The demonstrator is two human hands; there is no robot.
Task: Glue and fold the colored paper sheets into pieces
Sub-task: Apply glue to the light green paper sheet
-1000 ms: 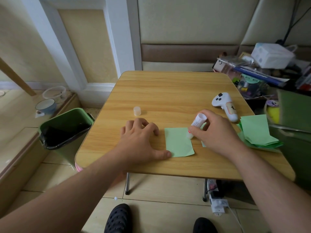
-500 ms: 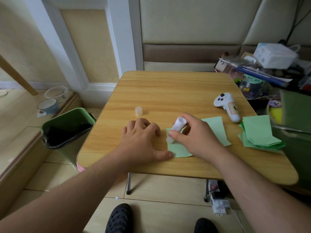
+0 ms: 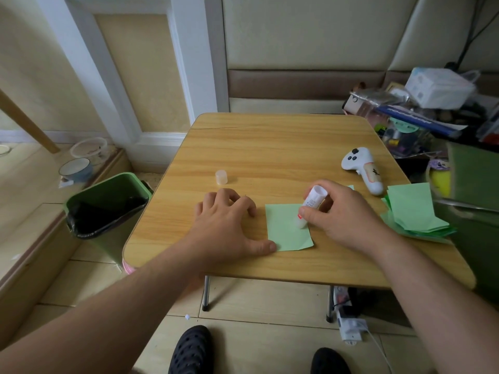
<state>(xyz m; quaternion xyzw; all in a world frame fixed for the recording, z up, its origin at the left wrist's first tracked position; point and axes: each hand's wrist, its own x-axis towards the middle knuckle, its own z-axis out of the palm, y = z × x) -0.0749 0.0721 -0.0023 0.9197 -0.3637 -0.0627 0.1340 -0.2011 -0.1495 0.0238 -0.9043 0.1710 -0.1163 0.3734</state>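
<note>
A small wooden table (image 3: 270, 147) fills the view. Near its front edge, the left hand (image 3: 226, 228) thumb-pins a green sheet (image 3: 286, 228); the right hand (image 3: 340, 214) grips a glue stick (image 3: 310, 203) and hides the sheet's right part. Its cap (image 3: 221, 177) stands farther back.

Left hand (image 3: 226, 225) flat, right hand (image 3: 343, 214) pinching.
</note>
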